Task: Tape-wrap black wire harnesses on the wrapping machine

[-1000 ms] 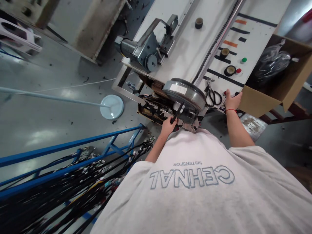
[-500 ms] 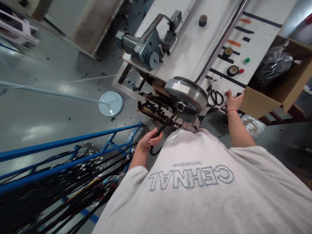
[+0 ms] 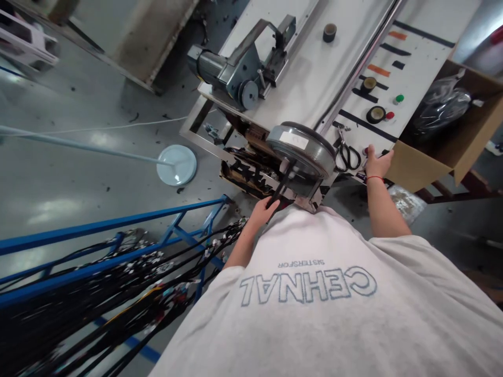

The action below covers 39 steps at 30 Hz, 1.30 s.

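My left hand (image 3: 264, 211) is closed round a black taped cable (image 3: 283, 184), which runs up to the round metal head (image 3: 301, 149) of a taping machine at the bench's near end. Where the cable enters the head, its detail is hard to see. At the bench's near edge rests my right hand (image 3: 378, 162), thumb and fingers apart, the thumb by a red button (image 3: 365, 151). It holds nothing that I can see. Black-handled scissors (image 3: 347, 156) lie just left of it.
Tape rolls (image 3: 376, 114) and a green button (image 3: 400, 98) sit on the marked bench. An open cardboard box (image 3: 422, 167) stands right. A motor unit (image 3: 231, 73) is mounted left. Below it are a blue rack (image 3: 118, 222) of wire harnesses and a round pale base (image 3: 176, 165).
My left hand has moved up and right, nearer the round head, and the cable loop that hung below it no longer shows. The right hand has stayed by the red button.
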Available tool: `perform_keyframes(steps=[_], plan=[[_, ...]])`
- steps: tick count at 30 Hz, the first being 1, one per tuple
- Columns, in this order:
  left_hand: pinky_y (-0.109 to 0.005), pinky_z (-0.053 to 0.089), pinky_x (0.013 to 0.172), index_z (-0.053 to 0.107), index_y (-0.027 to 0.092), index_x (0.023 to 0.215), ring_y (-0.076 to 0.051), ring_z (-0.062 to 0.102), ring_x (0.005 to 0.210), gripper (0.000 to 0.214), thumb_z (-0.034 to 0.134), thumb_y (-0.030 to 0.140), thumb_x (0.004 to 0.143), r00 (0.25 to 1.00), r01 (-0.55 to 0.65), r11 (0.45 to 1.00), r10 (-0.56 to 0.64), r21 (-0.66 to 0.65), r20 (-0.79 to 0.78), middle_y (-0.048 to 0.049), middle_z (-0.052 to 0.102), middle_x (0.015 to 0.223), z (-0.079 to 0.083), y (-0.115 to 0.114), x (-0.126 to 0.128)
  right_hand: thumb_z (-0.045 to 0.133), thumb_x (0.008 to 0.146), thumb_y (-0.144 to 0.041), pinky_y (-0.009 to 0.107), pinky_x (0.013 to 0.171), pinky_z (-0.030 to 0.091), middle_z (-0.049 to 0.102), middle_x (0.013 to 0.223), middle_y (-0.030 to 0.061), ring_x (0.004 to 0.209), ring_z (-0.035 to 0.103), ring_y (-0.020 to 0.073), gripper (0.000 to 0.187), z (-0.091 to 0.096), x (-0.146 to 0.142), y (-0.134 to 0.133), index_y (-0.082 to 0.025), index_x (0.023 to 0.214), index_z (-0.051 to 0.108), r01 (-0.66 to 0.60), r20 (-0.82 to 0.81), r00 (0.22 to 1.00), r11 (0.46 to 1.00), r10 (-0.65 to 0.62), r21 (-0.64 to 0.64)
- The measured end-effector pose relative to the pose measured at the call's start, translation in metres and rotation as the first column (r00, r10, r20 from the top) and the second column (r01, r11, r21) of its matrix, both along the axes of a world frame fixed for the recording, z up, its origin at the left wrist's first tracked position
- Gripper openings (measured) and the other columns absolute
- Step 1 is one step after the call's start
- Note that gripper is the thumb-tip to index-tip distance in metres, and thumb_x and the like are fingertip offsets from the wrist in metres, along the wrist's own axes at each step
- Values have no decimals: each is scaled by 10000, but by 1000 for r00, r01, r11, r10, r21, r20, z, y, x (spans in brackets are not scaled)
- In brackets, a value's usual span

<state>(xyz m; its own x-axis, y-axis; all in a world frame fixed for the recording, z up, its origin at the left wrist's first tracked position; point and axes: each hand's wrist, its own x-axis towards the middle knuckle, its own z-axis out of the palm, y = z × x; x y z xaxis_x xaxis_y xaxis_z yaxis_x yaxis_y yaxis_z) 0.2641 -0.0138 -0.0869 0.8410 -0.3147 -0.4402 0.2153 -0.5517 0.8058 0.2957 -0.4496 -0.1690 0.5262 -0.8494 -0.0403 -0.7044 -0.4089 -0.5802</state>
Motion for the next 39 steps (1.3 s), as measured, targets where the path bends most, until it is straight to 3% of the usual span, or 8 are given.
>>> perform_keyframes(steps=[4, 14, 18, 26, 29, 33, 39], plan=[[-254, 343, 581, 543, 179, 684, -143, 467, 582, 286, 572, 416, 842, 996, 19, 997, -25, 72, 80, 18, 495, 589, -3, -20, 12, 579, 841, -641, 561, 1131, 318, 430, 1450, 294, 1383, 422, 360, 907, 1, 2, 1, -58, 1479, 302, 86, -33, 996, 994, -83, 66], [-271, 439, 688, 592, 185, 803, -187, 602, 699, 161, 597, 340, 847, 976, -23, 979, -22, 203, 217, -31, 641, 729, -8, -42, 26, 560, 821, -713, 580, 1111, 337, 437, 1443, 288, 1368, 433, 374, 942, 0, 0, 4, -70, 1468, 323, 85, 5, 996, 995, -85, 56], [-269, 450, 688, 614, 180, 788, -195, 624, 709, 191, 578, 352, 862, 982, -17, 977, -24, 214, 188, -41, 659, 722, -19, -37, 24, 574, 829, -685, 555, 1118, 346, 441, 1440, 295, 1372, 431, 374, 943, 3, 0, 6, -45, 1474, 319, 93, -29, 995, 994, -91, 55], [-278, 440, 675, 657, 160, 788, -223, 645, 725, 196, 588, 331, 853, 1000, 22, 946, -28, 324, 13, -73, 689, 737, -66, -8, -5, 551, 842, -684, 552, 1132, 330, 422, 1459, 301, 1394, 404, 375, 938, 6, 1, 8, -34, 1477, 320, 109, -50, 993, 993, -106, 49], [-268, 417, 668, 644, 166, 819, -201, 620, 713, 172, 586, 325, 847, 999, -17, 944, 4, 330, 40, -66, 681, 758, -75, 2, -15, 595, 818, -675, 554, 1135, 326, 412, 1466, 306, 1400, 395, 378, 969, 9, 1, 8, -34, 1484, 304, 115, -69, 991, 992, -111, 59], [-252, 341, 586, 594, 179, 743, -153, 511, 583, 235, 545, 375, 861, 989, -89, 947, 46, 309, 142, -13, 573, 620, -69, 9, -21, 622, 820, -629, 541, 1145, 318, 422, 1472, 287, 1396, 409, 362, 936, 10, 1, 8, -50, 1485, 307, 115, -60, 992, 990, -110, 79], [-237, 290, 521, 493, 187, 643, -113, 410, 512, 352, 506, 435, 892, 960, -162, 977, 124, 139, 250, 33, 436, 518, -38, 1, -19, 614, 816, -654, 527, 1151, 315, 425, 1468, 282, 1390, 414, 359, 949, 5, 1, 5, -54, 1484, 305, 101, -49, 994, 993, -98, 65]])
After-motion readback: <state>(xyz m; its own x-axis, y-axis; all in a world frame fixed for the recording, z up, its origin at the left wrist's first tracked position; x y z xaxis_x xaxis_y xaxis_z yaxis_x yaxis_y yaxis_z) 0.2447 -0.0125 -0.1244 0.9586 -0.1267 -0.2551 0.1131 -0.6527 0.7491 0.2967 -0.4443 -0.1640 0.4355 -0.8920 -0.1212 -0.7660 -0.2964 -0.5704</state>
